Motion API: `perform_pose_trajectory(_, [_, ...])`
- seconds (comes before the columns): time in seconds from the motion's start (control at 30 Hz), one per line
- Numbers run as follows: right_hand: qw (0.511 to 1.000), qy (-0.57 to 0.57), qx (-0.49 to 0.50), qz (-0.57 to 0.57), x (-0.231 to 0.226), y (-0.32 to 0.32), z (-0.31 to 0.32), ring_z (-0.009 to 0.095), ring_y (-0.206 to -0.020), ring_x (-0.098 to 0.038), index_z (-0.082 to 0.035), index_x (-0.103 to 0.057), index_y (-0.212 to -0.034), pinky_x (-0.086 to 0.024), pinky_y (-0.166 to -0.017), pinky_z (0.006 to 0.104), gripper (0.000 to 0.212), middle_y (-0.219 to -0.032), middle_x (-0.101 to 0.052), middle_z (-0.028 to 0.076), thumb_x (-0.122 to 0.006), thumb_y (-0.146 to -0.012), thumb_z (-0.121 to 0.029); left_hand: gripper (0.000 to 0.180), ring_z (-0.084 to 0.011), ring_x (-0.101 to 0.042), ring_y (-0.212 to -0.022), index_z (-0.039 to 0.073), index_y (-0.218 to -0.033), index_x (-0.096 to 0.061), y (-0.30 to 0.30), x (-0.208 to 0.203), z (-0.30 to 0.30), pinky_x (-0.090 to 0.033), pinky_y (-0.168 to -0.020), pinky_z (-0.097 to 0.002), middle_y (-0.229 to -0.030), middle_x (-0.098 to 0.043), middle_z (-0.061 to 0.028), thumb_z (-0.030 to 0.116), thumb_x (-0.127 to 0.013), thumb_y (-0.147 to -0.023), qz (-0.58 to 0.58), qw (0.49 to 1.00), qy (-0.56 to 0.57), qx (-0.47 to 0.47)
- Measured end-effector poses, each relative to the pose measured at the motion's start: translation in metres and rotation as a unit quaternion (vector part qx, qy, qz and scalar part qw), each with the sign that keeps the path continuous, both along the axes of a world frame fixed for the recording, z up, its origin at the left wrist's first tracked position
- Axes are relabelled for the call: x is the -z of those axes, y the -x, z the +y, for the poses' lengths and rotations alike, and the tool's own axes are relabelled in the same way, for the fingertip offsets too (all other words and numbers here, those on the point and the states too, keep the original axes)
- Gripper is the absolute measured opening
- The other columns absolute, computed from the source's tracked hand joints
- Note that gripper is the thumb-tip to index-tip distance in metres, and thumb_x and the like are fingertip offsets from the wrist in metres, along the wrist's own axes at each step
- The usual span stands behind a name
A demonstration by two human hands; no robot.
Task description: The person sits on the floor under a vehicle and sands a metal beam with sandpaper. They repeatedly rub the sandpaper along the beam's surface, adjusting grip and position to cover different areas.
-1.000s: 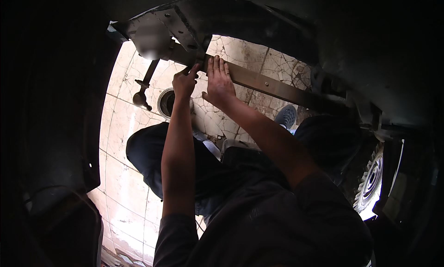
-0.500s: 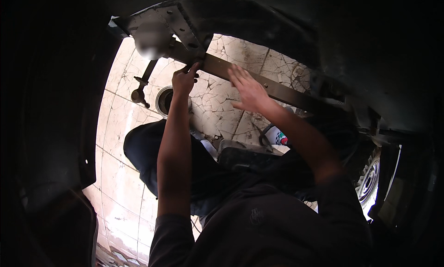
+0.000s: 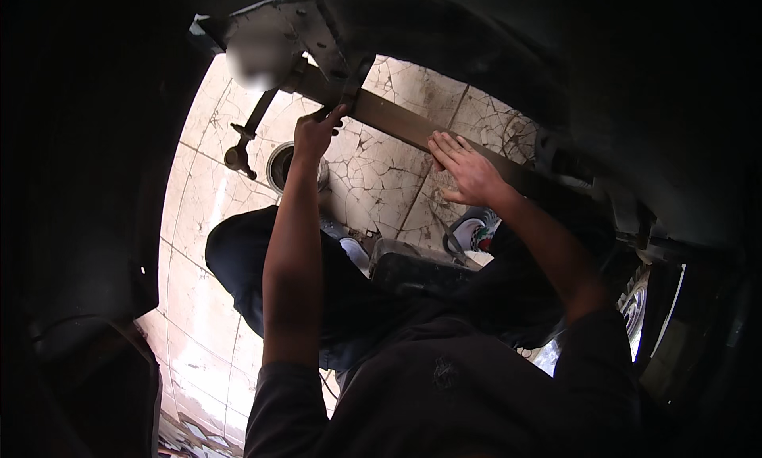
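Observation:
A long, flat brown metal beam [image 3: 393, 118] slants from the upper left down to the right in front of me. My left hand [image 3: 315, 136] is closed just under the beam's left part, beside a dark metal bracket [image 3: 313, 33]. Its fingers curl round a small dark part that I cannot make out. Against the beam further right lies my right hand [image 3: 470, 172], palm side down, with straight fingers and the thumb held apart. Left of my left hand hangs a dark rod with a knobbed joint [image 3: 238, 156].
Below the beam an open round can [image 3: 281, 166] stands on the cracked tile floor [image 3: 381, 172]. A blurred rounded part [image 3: 254, 59] sits at the upper left. Dark body panels [image 3: 79, 220] surround me. A wheel [image 3: 633, 311] shows at right, and a black box-like object [image 3: 417, 266] lies between my legs.
My right hand has slid along the beam to the right and slightly down. My left hand keeps its place by the bracket. The whole view has shifted a little.

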State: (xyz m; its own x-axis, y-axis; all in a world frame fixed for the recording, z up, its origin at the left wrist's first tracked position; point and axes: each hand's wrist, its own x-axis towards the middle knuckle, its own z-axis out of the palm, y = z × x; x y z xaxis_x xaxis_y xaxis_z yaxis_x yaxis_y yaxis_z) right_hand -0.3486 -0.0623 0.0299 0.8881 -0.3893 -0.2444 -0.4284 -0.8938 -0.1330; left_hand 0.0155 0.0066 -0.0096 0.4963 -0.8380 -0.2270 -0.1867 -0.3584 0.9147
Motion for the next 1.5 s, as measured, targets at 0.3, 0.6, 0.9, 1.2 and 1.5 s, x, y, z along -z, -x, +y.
perform_pose_trajectory(0.3, [0.994,0.005,0.003,-0.113,0.003,-0.125,-0.012,0.035,-0.164,-0.019,0.001,-0.016,-0.169,-0.017,-0.135,0.0436,0.11,-0.176,-0.019,0.024,-0.075,-0.089,-0.047,0.051,-0.0133,-0.073,-0.069,0.008,-0.112,-0.084,0.005,0.0,-0.004,-0.055,-0.068,-0.0302,-0.082,-0.08,-0.0075,0.055,-0.079,-0.094,-0.001,0.999,-0.04,-0.021])
perform_pose_trajectory(0.6, [0.999,0.043,-0.005,0.01,0.003,-0.004,-0.013,0.031,-0.163,-0.025,-0.003,-0.022,-0.169,-0.018,-0.135,0.0425,0.111,-0.175,-0.026,0.02,-0.08,-0.085,-0.047,0.052,-0.013,-0.071,-0.067,0.005,-0.108,-0.084,0.005,0.006,-0.001,-0.054,-0.068,-0.031,-0.08,-0.079,-0.0076,0.054,-0.081,-0.093,0.031,0.998,-0.027,-0.038])
perform_pose_trajectory(0.9, [0.991,0.013,0.053,-0.126,0.014,-0.082,0.002,0.036,-0.161,-0.027,-0.001,-0.026,-0.167,-0.022,-0.134,0.0432,0.111,-0.174,-0.026,0.022,-0.083,-0.082,-0.044,0.052,-0.0192,-0.076,-0.073,0.009,-0.101,-0.086,0.009,-0.003,0.002,-0.057,-0.074,-0.0342,-0.078,-0.079,-0.0062,0.06,-0.079,-0.091,-0.029,0.996,-0.063,-0.048])
perform_pose_trajectory(1.2, [0.953,0.072,0.133,-0.261,0.016,-0.143,0.017,0.032,-0.142,-0.055,-0.01,-0.052,-0.156,-0.037,-0.127,0.0474,0.084,-0.158,-0.048,0.011,-0.083,-0.079,-0.024,0.056,-0.0238,-0.077,-0.084,0.009,-0.102,-0.085,0.021,-0.004,-0.002,-0.057,-0.085,-0.0382,-0.08,-0.079,-0.0077,0.063,-0.078,-0.089,0.001,0.987,-0.119,-0.107])
perform_pose_trajectory(1.5, [0.961,0.119,0.149,-0.2,0.044,-0.048,0.029,0.034,-0.144,-0.053,-0.009,-0.052,-0.156,-0.038,-0.126,0.0486,0.082,-0.154,-0.052,0.012,-0.08,-0.079,-0.019,0.062,-0.0305,-0.077,-0.091,0.002,-0.104,-0.084,0.019,-0.012,-0.005,-0.057,-0.091,-0.0417,-0.091,-0.08,-0.0164,0.059,-0.089,-0.08,-0.014,0.977,-0.156,-0.146])
